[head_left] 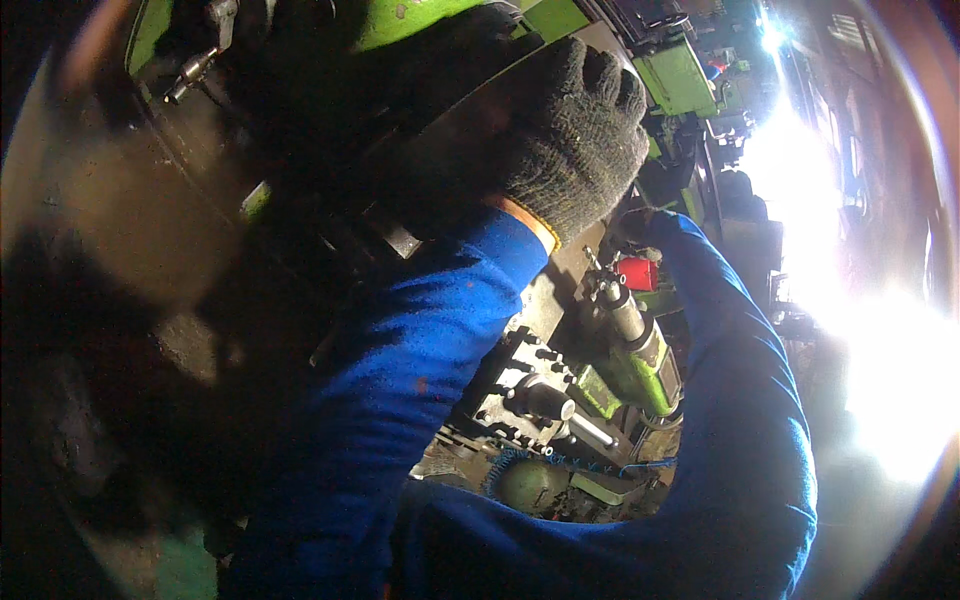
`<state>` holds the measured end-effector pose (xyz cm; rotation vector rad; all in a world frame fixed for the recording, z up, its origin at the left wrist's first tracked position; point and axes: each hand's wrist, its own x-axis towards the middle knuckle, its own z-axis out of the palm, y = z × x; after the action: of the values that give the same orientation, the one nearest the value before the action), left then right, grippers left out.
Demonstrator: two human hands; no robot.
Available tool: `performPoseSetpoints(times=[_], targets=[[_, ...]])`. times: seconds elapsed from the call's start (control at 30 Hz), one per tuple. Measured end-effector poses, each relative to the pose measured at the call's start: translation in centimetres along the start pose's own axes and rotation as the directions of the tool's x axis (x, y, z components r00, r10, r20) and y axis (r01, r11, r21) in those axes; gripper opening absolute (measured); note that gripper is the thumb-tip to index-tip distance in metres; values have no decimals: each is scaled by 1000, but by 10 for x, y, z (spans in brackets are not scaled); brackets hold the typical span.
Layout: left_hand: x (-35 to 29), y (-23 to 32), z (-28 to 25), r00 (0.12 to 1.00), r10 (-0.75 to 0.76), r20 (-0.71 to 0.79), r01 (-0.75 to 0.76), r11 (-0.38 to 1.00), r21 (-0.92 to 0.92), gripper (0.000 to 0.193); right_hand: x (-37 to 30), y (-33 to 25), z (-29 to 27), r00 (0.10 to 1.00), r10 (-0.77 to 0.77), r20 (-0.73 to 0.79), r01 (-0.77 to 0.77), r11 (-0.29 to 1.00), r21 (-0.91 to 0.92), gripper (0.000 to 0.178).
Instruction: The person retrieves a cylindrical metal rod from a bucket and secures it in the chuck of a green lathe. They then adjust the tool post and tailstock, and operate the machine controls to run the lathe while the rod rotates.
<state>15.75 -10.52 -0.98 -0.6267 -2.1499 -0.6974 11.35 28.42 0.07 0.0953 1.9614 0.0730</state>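
My left hand (588,130), in a grey knitted glove with a yellow cuff edge, reaches up the middle with its fingers curled. What lies under them is hidden. It is beside the edge of a dark, flat surface (465,120) that lies in shadow. My right arm, in a blue sleeve, bends up along the right side. My right hand (637,228) is small and dark behind my left wrist, and its fingers do not show. A red can-like object (637,273) is just below it.
Below my hands are a lathe's bolted tool post (525,395) with a round-headed lever and a green tailstock (645,365). A blue coiled hose (505,470) runs near my right sleeve. A metal handle (195,72) juts out at upper left. Strong light glares at right.
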Motion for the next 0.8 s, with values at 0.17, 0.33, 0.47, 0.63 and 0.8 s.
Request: performPoseSetpoints(times=[0.17,0.33,0.47,0.63,0.8], targets=[[1,1,1,1000,-20,13,20,999,38,27,8,37,45,991,-49,-125,84,952,293,32],[-2,-1,-2,1000,-20,17,20,1000,4,24,4,-1,48,986,-93,-138,65,978,-196,31],[1,10,4,998,-7,-68,8,1000,15,23,41,94,74,931,-303,-205,236,925,-297,31],[2,4,-32,999,36,8,-36,999,17,19,50,61,61,992,-63,-112,72,995,75,34],[7,9,-43,982,155,-106,-145,985,99,25,64,55,67,968,-118,-222,126,992,21,36]])
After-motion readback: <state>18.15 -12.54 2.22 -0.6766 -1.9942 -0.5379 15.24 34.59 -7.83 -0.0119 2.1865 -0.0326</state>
